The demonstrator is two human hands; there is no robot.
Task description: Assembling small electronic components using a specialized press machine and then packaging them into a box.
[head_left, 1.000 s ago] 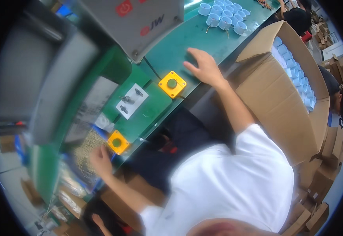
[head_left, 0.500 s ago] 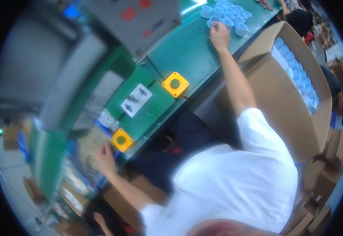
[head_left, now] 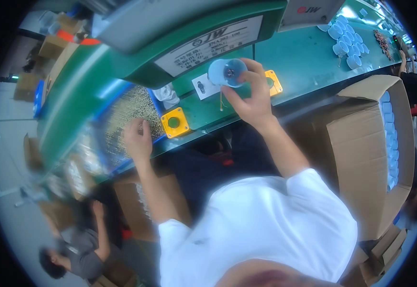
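Note:
My right hand (head_left: 254, 95) grips a translucent pale-blue plastic cup (head_left: 216, 74) between thumb and fingers. The cup is tilted, and a few small dark pieces (head_left: 229, 72) show inside it. Below it, a thin strand hangs near a white plate with small dark metal fittings (head_left: 201, 87) on the green machine bed. At the left, my left hand (head_left: 139, 138) is over a blue-rimmed tray (head_left: 156, 103) full of small brass-coloured parts (head_left: 122, 112). Its fingers are curled in toward the thumb; whatever they pinch is too small to make out.
Yellow button boxes (head_left: 175, 122) (head_left: 276, 82) flank the white plate. The green press head (head_left: 136, 67) overhangs the bench. More blue cups (head_left: 347, 40) stand at the back right, near a pile of reddish parts (head_left: 382, 44). An open carton (head_left: 361, 158) of cups sits at right; co-workers are nearby.
My right hand has brought a cup leftward from the cup group to in front of the press. My left hand remains at the parts tray. The view has turned.

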